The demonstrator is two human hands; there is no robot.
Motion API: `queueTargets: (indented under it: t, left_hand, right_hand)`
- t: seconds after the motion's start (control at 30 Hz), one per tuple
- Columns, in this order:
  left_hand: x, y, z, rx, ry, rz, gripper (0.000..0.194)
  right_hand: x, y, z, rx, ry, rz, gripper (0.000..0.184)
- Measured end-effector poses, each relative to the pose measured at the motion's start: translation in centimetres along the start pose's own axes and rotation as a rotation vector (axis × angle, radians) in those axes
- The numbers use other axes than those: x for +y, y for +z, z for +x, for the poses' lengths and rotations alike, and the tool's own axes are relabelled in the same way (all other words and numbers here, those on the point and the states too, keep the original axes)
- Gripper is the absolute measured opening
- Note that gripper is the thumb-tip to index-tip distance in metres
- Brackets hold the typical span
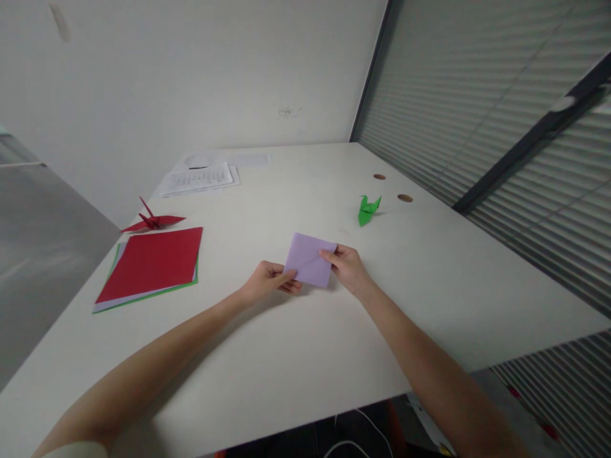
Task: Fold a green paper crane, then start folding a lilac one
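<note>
A folded square of light purple paper (309,261) is held between both hands, tilted a little, just over the white table. My left hand (271,280) pinches its lower left corner, thumb on top and fingers beneath. On the opposite side, my right hand (347,267) grips the upper right edge with the thumb across the front face. Parts of the fingers of both hands are hidden behind the paper.
To the left lies a stack of red, purple and green paper sheets (155,264), with a red paper crane (153,221) behind it. A green paper crane (367,211) stands at right, near two round table holes (405,198). Printed sheets (198,180) lie farther back.
</note>
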State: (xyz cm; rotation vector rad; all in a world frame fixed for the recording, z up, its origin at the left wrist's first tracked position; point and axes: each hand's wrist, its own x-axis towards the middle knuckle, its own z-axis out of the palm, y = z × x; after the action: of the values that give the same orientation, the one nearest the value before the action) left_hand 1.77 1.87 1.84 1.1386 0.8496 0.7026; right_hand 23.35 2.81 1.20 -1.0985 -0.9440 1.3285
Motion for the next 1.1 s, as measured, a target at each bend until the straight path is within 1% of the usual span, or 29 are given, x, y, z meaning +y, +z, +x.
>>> queueTargets:
  t: [0.1,0.2,0.3,0.43,0.6,0.73,0.8,0.87,0.9,0.93,1.0,1.03,1.07,1.1]
  left_hand:
    - [-0.3,-0.2,0.1,0.057,0.048,-0.011,0.05]
    - [-0.7,-0.4,0.3,0.131,0.074,-0.066,0.053]
    - [-1.1,-0.3,0.5,0.131,0.053,-0.115,0.055]
    - [-1.0,-0.3,0.5,0.103,0.043,-0.14,0.055]
    - [-0.8,-0.7,0.5,0.113,0.044,-0.107,0.054]
    - [-1.3,-1.0,1.0,0.18,0.123,-0.088,0.049]
    - [-1.7,-1.2,1.2,0.198,0.119,-0.083,0.049]
    - [-1.9,-1.5,1.4,0.214,0.115,-0.034,0.053]
    - [-2.0,-1.7,1.5,0.241,0.148,0.016,0.055]
    - [-1.9,-2.0,1.5,0.29,0.214,0.089,0.058]
    - [-1.8,-2.3,1.4,0.418,0.429,0.315,0.061]
    - [-1.7,-2.4,1.3,0.448,0.55,0.454,0.058]
    - [-1.7,-2.5,1.2,0.429,0.653,0.597,0.051]
    - [-1.7,-2.4,1.0,0.364,0.73,0.732,0.04]
  right_hand:
    - [0.1,0.4,-0.4,-0.059,0.03,0.003,0.045]
    - [0.4,0.8,-0.8,-0.135,0.064,-0.149,0.046]
    - [0.6,0.8,-0.9,-0.119,0.049,-0.29,0.046]
    - [0.4,0.4,-0.7,-0.072,0.018,-0.396,0.048]
    - [0.5,0.2,-0.5,-0.133,0.005,-0.476,0.049]
    - [0.9,0.3,-0.5,-0.179,0.027,-0.526,0.05]
    - [0.9,0.3,-0.5,-0.192,0.028,-0.558,0.049]
    - [0.7,0.0,-0.4,-0.202,0.001,-0.602,0.048]
    - [0.5,-0.3,-0.3,-0.207,-0.025,-0.633,0.048]
    - [0.4,-0.5,-0.3,-0.213,-0.057,-0.674,0.047]
    - [0.2,-1.0,-0.2,-0.23,-0.126,-0.785,0.045]
    - [0.2,-1.1,-0.2,-0.236,-0.155,-0.859,0.043]
    - [0.2,-1.1,-0.3,-0.236,-0.178,-0.944,0.04]
    - [0.2,-1.0,-0.4,-0.23,-0.195,-1.041,0.038]
